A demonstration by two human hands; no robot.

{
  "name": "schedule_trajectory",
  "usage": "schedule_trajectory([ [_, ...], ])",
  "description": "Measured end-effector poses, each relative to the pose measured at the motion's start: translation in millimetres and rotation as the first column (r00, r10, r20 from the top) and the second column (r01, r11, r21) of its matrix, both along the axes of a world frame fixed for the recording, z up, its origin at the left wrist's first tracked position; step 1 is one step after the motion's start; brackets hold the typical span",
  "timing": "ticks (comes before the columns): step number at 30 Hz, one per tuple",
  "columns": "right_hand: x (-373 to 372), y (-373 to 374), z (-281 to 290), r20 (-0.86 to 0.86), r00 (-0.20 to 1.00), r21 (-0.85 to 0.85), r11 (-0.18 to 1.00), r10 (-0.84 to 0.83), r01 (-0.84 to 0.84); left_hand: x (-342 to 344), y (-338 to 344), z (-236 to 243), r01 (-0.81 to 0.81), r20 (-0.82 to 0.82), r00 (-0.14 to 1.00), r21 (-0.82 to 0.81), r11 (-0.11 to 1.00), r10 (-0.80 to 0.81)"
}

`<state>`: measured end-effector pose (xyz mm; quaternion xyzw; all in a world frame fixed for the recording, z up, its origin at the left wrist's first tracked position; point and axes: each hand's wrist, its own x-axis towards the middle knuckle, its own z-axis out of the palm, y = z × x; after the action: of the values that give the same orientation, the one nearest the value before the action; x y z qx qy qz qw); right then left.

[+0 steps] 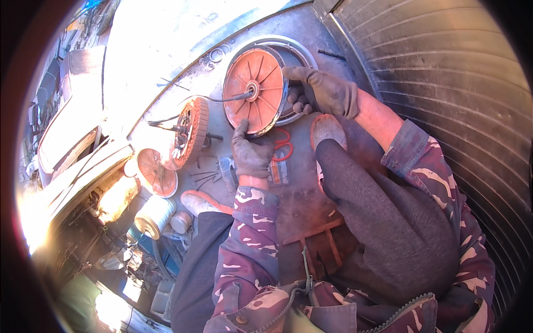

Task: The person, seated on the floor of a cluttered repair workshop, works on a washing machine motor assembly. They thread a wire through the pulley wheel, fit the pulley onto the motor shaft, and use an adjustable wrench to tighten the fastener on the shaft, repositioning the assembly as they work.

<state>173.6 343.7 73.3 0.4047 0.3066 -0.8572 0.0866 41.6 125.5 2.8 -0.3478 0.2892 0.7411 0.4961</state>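
Tilted up in front of me is a round orange-red hub motor cover [239,75], ribbed like spokes, with a bearing hole at its centre. A dark cable runs from that hole toward the left. My left hand [252,152], in a grey-brown glove, grips the lower edge with its thumb on the ribbed face. At the right edge my right hand [325,91], gloved too, has its index finger along the rim and the other fingers curled. Behind the cover lies a larger metal wheel ring [304,53]. A motor stator [191,133] with a toothed rim stands to the left.
A second ribbed cover [157,175] lies beyond the stator. Red-handled scissors [284,151] are below my left hand, near thin dark rods [205,177]. A white spool [156,215] stands at lower left. A ribbed metal shutter [444,61] bounds the right side.
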Motion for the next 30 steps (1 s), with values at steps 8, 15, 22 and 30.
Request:
schedule_trajectory([
  [8,18,-1,-25,0.020,0.999,0.072,0.997,-0.034,0.032,2,-10,-10,0.028,-0.064,0.997,-0.049,0.998,-0.031],
  [15,49,23,-100,0.417,0.898,0.681,0.703,-0.141,-0.206,12,-34,-7,0.120,-0.066,0.991,-0.009,0.993,-0.120],
  [22,36,12,-104,0.656,0.744,0.680,0.526,-0.126,-0.511,19,-49,4,0.169,-0.115,0.979,0.001,0.986,-0.168],
  [30,32,10,-106,0.533,0.823,0.704,0.643,-0.197,-0.302,13,-44,5,0.151,-0.092,0.985,0.074,0.986,-0.144],
])
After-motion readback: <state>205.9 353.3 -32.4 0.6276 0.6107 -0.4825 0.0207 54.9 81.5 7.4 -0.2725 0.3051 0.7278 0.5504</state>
